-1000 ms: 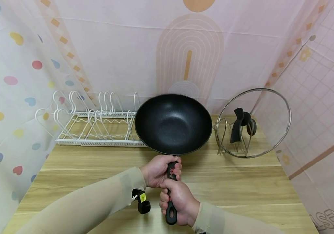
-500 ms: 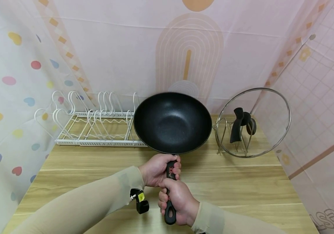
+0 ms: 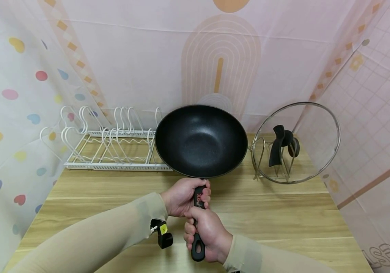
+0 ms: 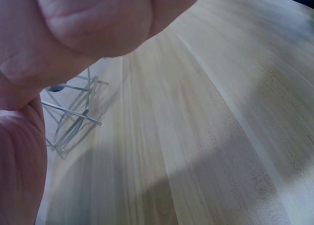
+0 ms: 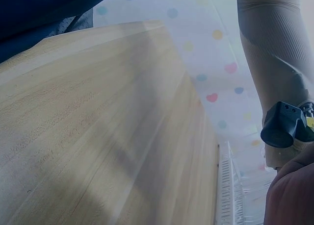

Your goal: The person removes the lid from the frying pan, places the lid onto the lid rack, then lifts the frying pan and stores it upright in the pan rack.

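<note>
A black wok is held over the table, its inside facing me and its handle pointing toward me. My left hand grips the handle close to the pan, thumb on top. Just behind it, my right hand wraps round the lower handle, leaving the looped end showing. In the left wrist view, the curled fingers of the left hand fill the top left. The right wrist view catches only a bit of a hand at the lower right.
A white wire dish rack stands left of the wok, partly overlapped by it. To the right, a glass lid with a metal rim and black handle leans in a wire stand. Beneath is a wooden table; patterned curtains hang behind.
The wok has risen slightly and shifted a touch to the left, with both hands moving along on its handle. The grips stay the same; rack and lid are unmoved.
</note>
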Motion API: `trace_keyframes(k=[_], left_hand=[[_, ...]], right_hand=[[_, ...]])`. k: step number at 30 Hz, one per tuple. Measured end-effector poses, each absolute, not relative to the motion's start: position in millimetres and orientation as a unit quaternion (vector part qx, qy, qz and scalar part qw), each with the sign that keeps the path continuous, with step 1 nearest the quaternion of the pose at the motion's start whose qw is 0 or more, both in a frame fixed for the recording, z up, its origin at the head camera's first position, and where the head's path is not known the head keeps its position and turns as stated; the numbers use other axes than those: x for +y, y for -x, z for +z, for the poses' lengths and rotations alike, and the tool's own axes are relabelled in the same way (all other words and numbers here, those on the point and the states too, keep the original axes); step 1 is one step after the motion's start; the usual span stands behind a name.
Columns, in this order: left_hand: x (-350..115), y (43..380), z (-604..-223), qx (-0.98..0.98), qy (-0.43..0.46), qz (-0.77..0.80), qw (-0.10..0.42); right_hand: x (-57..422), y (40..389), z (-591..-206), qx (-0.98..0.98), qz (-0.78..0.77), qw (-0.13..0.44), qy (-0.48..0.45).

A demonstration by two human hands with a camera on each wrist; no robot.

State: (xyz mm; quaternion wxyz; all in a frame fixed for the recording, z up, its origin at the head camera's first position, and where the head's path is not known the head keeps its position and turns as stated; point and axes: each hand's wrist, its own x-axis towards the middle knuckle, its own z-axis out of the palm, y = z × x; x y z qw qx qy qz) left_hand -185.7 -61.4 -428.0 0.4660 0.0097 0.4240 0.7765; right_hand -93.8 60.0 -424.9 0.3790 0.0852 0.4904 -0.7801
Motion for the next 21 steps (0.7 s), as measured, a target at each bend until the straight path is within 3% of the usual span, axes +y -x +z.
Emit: trace_keyframes(k=[21], left_hand=[[-64.5, 185.5, -418.5, 0.425, 0.002, 0.774, 0.470]], right_hand=[[56.1, 94.7, -419.2, 0.493, -0.777, 0.380, -0.088]])
